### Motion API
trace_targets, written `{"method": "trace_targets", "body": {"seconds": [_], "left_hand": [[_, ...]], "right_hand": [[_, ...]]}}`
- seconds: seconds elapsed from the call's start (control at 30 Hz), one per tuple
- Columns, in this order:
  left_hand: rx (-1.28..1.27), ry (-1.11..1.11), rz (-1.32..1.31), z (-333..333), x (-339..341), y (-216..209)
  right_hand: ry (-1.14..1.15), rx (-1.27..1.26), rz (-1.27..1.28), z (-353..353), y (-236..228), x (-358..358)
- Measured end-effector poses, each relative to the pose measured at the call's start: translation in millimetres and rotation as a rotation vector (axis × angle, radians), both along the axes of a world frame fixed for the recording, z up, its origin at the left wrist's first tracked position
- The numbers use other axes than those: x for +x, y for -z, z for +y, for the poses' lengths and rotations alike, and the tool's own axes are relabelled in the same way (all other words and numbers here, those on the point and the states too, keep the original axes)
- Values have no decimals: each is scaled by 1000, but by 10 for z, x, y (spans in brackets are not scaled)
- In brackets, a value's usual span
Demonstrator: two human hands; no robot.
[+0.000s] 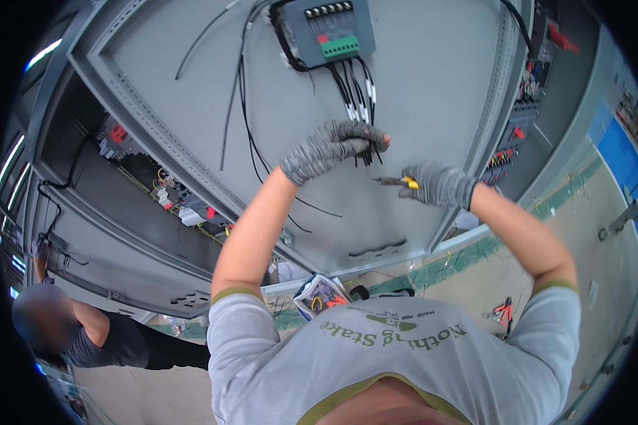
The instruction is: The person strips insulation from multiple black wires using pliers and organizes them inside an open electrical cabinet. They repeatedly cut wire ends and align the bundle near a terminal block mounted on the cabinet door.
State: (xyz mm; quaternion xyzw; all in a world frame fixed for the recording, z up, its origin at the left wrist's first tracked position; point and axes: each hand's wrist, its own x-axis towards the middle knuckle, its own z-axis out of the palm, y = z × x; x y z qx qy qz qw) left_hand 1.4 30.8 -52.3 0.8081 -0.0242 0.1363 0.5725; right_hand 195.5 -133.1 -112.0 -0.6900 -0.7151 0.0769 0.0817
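Note:
A grey box-shaped device [301,32] with a green terminal block [341,47] is mounted on the grey cabinet panel [425,92]. Black wires [347,83] with white marker sleeves [362,112] hang down from it. My left hand [326,150], in a grey glove, is closed around these wires near their lower ends, which stick out below the fingers. Just to the right and lower, my gloved right hand [439,185] grips small pliers [392,182] with yellow handles. Their narrow jaws point left toward the wire ends, apart from them.
Loose black cables [243,106] hang left of the device. Open cabinets with electrical parts stand at both sides. A tool box [321,296] sits on the floor below the panel, with red-handled pliers [505,312] farther right. Another person [106,336] works at the lower left.

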Motion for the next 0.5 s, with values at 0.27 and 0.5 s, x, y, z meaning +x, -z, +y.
{"method": "trace_targets", "body": {"seconds": [0.27,0.5], "left_hand": [[-258,-266,-548,-276,90,619],[-201,-392,-527,-234,205,710]], "right_hand": [[232,400,808,-307,786,-198],[336,457,1185,-422,1109,-638]]}}
